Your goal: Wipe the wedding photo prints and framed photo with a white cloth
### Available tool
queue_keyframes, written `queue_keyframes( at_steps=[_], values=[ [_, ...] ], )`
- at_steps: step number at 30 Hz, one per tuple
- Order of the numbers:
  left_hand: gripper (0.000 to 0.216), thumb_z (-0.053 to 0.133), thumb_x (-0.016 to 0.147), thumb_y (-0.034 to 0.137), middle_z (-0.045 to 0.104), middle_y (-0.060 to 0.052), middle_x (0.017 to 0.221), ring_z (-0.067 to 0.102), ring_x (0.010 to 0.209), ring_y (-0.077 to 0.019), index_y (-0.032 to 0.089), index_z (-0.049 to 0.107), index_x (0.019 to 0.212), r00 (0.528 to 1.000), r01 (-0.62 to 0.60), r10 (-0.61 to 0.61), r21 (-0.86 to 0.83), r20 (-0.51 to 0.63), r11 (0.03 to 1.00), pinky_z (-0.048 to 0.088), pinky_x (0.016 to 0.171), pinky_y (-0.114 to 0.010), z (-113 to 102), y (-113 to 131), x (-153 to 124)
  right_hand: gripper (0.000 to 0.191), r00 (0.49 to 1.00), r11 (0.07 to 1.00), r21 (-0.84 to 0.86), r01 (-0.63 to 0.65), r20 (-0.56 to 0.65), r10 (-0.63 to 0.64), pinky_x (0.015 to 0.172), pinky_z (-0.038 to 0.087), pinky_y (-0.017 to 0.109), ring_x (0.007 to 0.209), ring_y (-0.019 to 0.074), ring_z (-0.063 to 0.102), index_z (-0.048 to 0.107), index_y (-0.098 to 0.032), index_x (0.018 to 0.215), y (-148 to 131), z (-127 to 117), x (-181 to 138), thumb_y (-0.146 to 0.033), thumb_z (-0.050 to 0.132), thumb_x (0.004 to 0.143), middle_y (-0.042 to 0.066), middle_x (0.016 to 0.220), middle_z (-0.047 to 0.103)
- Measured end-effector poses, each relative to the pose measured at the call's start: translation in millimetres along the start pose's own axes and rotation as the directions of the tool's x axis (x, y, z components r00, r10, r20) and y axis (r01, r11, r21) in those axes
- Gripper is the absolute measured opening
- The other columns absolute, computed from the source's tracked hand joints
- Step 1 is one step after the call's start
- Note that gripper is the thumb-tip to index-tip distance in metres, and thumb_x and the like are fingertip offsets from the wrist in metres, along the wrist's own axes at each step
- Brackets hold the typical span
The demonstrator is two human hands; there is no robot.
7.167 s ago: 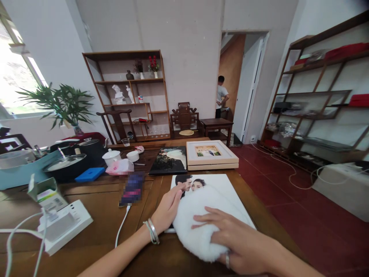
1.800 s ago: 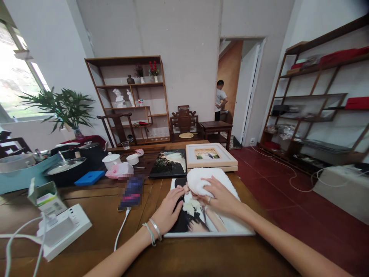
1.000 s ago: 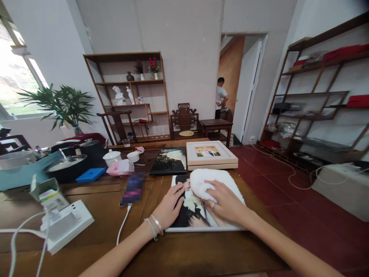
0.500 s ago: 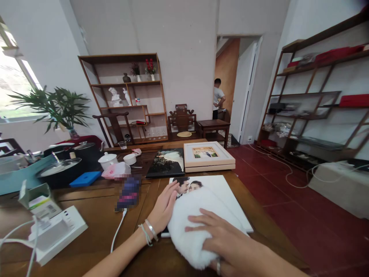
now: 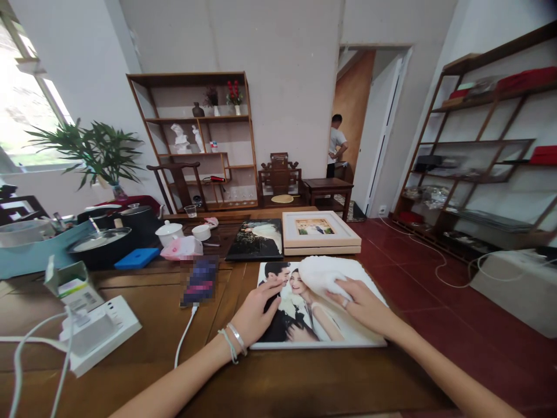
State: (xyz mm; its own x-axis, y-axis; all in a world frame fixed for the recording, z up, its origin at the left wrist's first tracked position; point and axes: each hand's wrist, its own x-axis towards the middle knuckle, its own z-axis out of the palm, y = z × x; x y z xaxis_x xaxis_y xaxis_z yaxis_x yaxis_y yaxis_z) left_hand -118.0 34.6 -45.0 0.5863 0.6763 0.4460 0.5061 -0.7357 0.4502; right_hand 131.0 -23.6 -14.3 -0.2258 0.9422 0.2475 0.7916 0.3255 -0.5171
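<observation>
A large photo panel (image 5: pixel 300 328) lies face up on a wooden table (image 5: pixel 278 386); the left hand (image 5: pixel 256 312) rests on its left part, fingers extended and close together, thumb apart; the right hand (image 5: pixel 365 305) clutches a white fluffy cloth (image 5: pixel 322 275) in bent fingers, over the panel's upper right. Just beyond sit a dark picture (image 5: pixel 251 244) and a pale-framed picture (image 5: pixel 321 218).

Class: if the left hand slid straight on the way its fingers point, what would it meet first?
The left hand, lying on the photo print, would most likely meet the white cloth gripped by the right hand; the exact line is hard to judge.
</observation>
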Motion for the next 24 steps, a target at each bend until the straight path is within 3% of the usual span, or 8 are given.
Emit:
queue_keyframes(
  at_steps=[5, 10, 16, 24],
  values=[
    [0.032, 0.044, 0.085, 0.02, 0.055, -0.004, 0.123, 0.047, 0.116, -0.0199, 0.023, 0.057, 0.114, 1.0, -0.004, 0.005, -0.032, 0.011, 0.999, 0.035, 0.101, -0.039, -2, 3, 1, 0.036, 0.994, 0.97, 0.223, 0.095, 0.028, -0.104, 0.076, 0.042, 0.032, 0.082, 0.0221, 0.059, 0.062, -0.019, 0.087, -24, 9, 47, -0.044, 0.037, 0.087, 0.005, 0.09, 0.066],
    [0.031, 0.044, 0.085, 0.018, 0.058, -0.005, 0.118, 0.051, 0.111, -0.0202, 0.022, 0.058, 0.112, 1.0, 0.001, 0.0, -0.062, 0.011, 0.998, 0.04, 0.096, -0.036, -8, 11, 2, 0.038, 0.99, 0.965, 0.235, 0.114, 0.054, -0.13, 0.064, 0.042, 0.028, 0.07, 0.0193, 0.058, 0.061, -0.017, 0.08, -41, 29, 72, -0.046, 0.038, 0.086, 0.004, 0.078, 0.065],
    [0.031, 0.043, 0.086, 0.018, 0.058, -0.004, 0.118, 0.052, 0.11, -0.02, 0.023, 0.057, 0.113, 1.0, -0.009, 0.011, -0.068, 0.028, 0.998, 0.04, 0.096, -0.037, -8, 11, 2, 0.033, 0.987, 0.972, 0.19, 0.139, 0.053, -0.151, 0.072, 0.04, 0.03, 0.079, 0.0208, 0.056, 0.063, -0.018, 0.078, -36, 24, 59, -0.041, 0.04, 0.085, 0.003, 0.08, 0.065],
    [0.03, 0.045, 0.084, 0.021, 0.056, -0.005, 0.122, 0.047, 0.117, -0.0202, 0.022, 0.058, 0.112, 0.999, 0.015, -0.015, 0.005, 0.028, 1.0, 0.036, 0.1, -0.04, -5, 4, 1, 0.036, 0.999, 0.995, 0.09, 0.043, -0.012, -0.042, 0.084, 0.038, 0.039, 0.098, 0.0269, 0.053, 0.063, -0.019, 0.086, 14, -4, 28, -0.045, 0.038, 0.085, 0.007, 0.097, 0.064]
  ],
)
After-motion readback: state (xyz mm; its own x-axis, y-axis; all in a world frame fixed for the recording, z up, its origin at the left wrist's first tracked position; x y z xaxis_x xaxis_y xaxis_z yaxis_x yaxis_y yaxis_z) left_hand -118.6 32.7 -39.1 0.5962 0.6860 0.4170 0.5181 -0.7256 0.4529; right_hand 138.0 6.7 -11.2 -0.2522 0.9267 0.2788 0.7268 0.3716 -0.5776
